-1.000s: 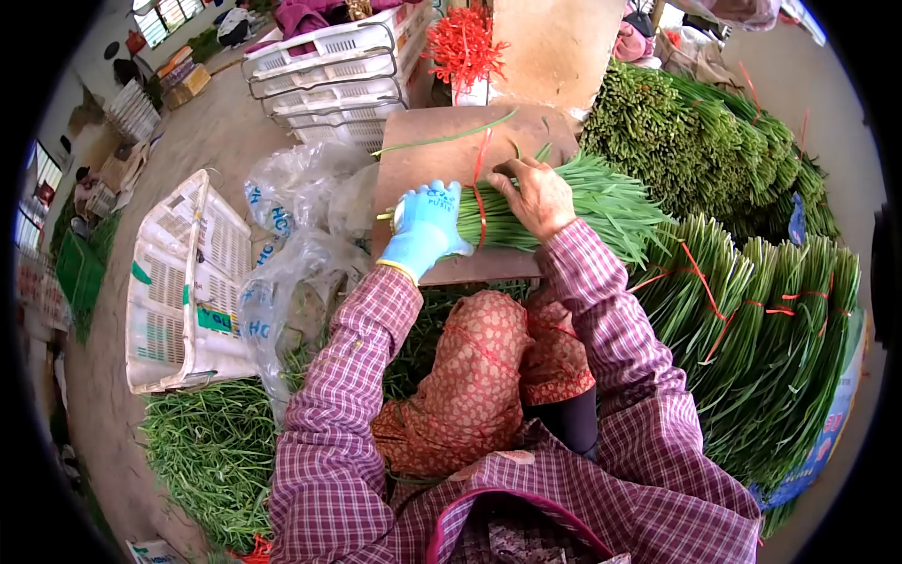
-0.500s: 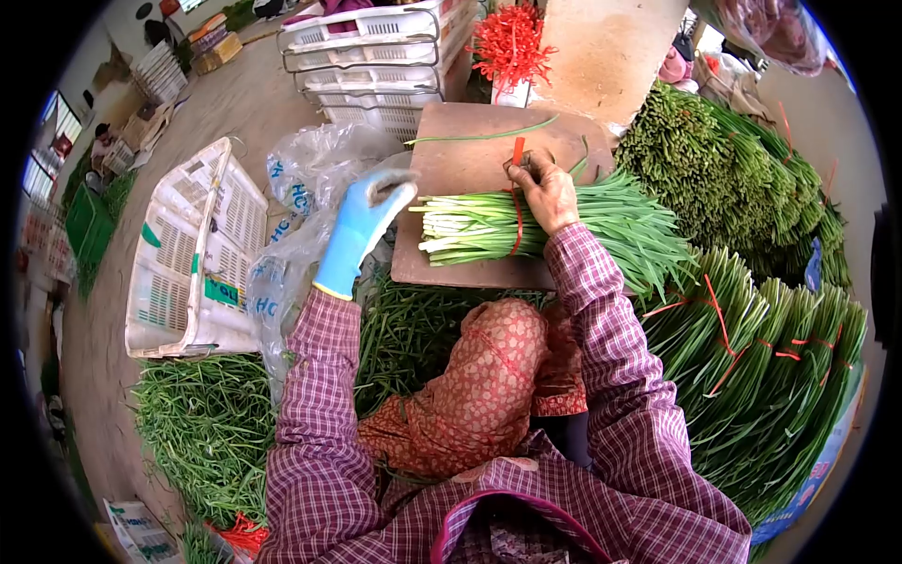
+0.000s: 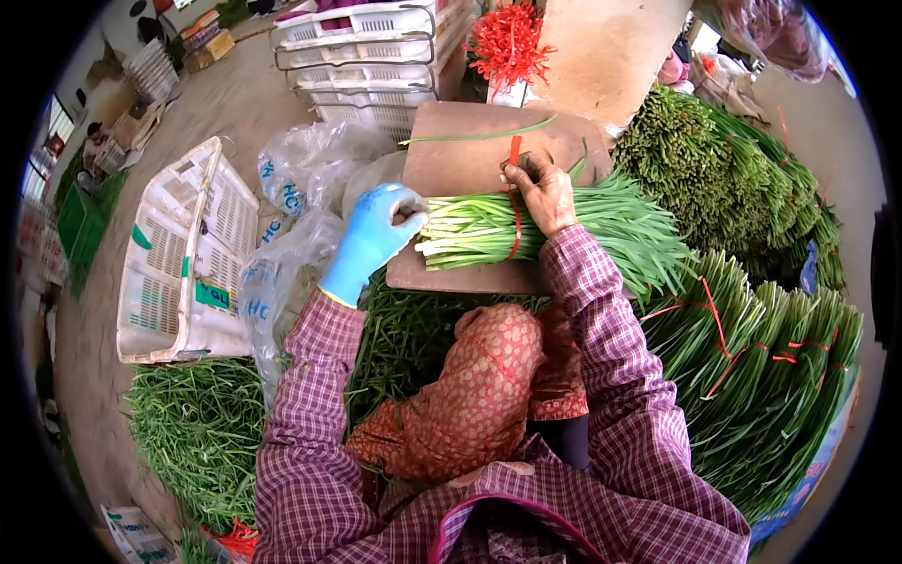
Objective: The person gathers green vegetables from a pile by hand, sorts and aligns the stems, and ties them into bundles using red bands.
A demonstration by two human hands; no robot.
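Note:
A bundle of garlic chives [image 3: 460, 228] lies across a brown board [image 3: 446, 169], white stalk ends to the left and green leaves to the right. Around its middle runs a red tie [image 3: 517, 221], whose upper end sticks up past the bundle. My bare right hand [image 3: 550, 195] pinches this tie at the bundle's upper edge. At the white ends is my left hand [image 3: 374, 230] in a blue glove, thumb and fingers curled together against the outermost stalks. Whatever its fingertips hold is hidden. One loose green stalk [image 3: 484, 137] rests higher on the board.
Tied green bundles [image 3: 780, 348] stand at the right, with a large heap [image 3: 723, 179] behind them. A white crate [image 3: 178, 254] and clear plastic bags [image 3: 291, 244] are on the left, above loose greens [image 3: 197, 432]. Red ties [image 3: 512, 47] hang beyond the board near stacked crates [image 3: 366, 56].
My left hand has moved right and down to the stalk ends, its fingers curling closer together. My right hand stays at the red tie, nearly unmoved. The view has shifted slightly.

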